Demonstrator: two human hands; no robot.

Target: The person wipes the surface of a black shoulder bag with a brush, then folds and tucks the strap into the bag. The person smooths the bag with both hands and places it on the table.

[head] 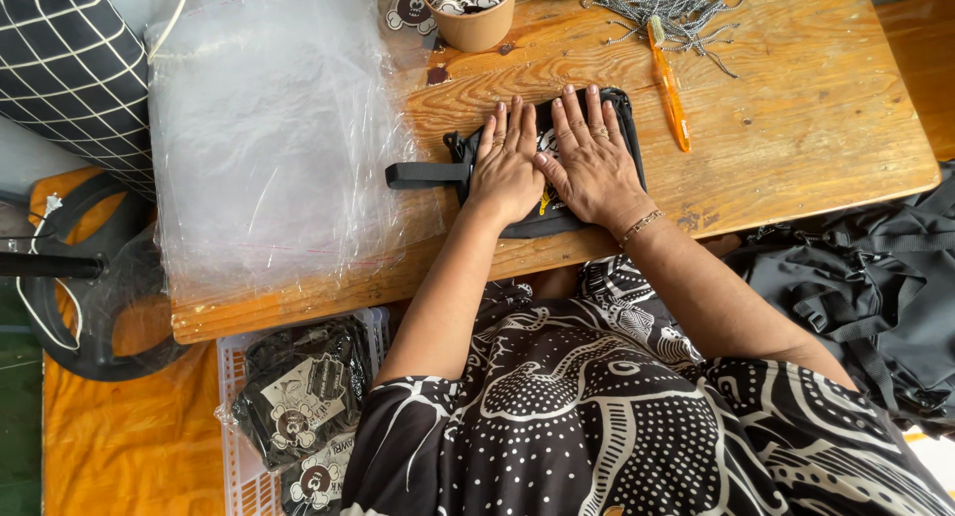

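Observation:
A small black fabric pouch (625,128) with a strap sticking out to the left lies on the wooden table (796,128). My left hand (505,168) lies flat on the pouch's left half, fingers spread. Beside it, my right hand (589,158) presses flat on the right half, with a bracelet at the wrist. Both palms cover most of the pouch, and neither hand grips anything.
A stack of clear plastic bags (269,128) covers the table's left part. At the far edge stand a brown cup (476,23), a pile of metal chains (681,3) and an orange lighter (669,88). A white crate (239,446) with packed pouches sits lower left; black bags (865,297) lie right.

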